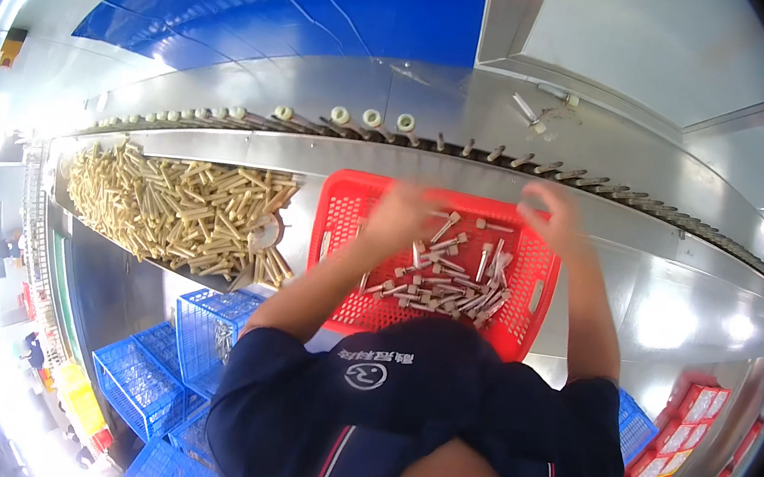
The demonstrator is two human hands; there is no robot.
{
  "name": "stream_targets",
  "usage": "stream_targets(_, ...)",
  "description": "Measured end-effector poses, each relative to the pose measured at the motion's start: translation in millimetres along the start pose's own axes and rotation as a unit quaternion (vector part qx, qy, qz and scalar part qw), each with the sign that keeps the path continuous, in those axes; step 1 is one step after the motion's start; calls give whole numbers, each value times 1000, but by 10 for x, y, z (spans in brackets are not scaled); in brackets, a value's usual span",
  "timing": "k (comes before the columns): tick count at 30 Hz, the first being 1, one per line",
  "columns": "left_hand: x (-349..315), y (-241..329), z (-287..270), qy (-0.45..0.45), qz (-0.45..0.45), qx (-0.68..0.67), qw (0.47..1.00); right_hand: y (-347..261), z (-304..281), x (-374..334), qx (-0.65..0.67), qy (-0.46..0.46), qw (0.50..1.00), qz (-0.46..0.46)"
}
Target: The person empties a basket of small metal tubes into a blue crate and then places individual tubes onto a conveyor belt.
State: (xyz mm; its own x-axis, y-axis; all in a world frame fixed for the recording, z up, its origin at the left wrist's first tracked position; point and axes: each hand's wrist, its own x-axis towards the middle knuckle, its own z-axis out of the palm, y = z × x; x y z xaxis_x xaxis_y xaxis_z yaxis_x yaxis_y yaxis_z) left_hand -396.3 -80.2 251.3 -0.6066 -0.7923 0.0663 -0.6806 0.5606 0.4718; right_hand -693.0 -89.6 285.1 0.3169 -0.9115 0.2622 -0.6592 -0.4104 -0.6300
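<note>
A red perforated plastic basket [344, 209] lies in front of me on the metal bench. Several silvery metal pieces [453, 282], slim rods with a thicker block at one end, are heaped in it. My left hand [404, 214] hovers over the basket's far left part, smeared by motion, so its grip is hidden. Above the far right corner is my right hand [553, 221], thumb and fingers apart with nothing visible between them. Just beyond both hands runs a row of upright pins [496, 154]; several pins toward the left carry pale green ringed pieces [372, 120].
To the left, a metal trough holds a big pile of tan rods [183, 208] with a whitish round piece [265, 235]. Blue crates [141, 381] stand below it. A few loose metal pieces [529, 113] lie behind the pin row. Red crates [680, 432] are stacked at right.
</note>
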Motion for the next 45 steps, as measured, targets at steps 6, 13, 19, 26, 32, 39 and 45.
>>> stream_targets(6,774,-232,-690,112,53,170,978,363,-256,1127,-80,-88,983,137)
stream_targets(13,1234,-186,-438,179,121,232,948,1529,490,1534,-299,-322,891,113)
stream_targets(19,1053,518,-1019,283,76,3,956,1521,242,1713,-240,-309,916,87)
stream_targets(26,577,726,-292,-47,191,50,979,1638,524,1871,-262,-354,894,85)
stream_targets(32,1326,493,-456,88,159,107,978,1598,634,1917,-346,-240,906,34)
stream_targets(39,1801,679,-613,39,117,79,989,1556,419,1960,-373,-294,878,64)
stream_targets(45,688,1228,-507,-58,237,13,970,1864,72,1710,-388,-283,875,57)
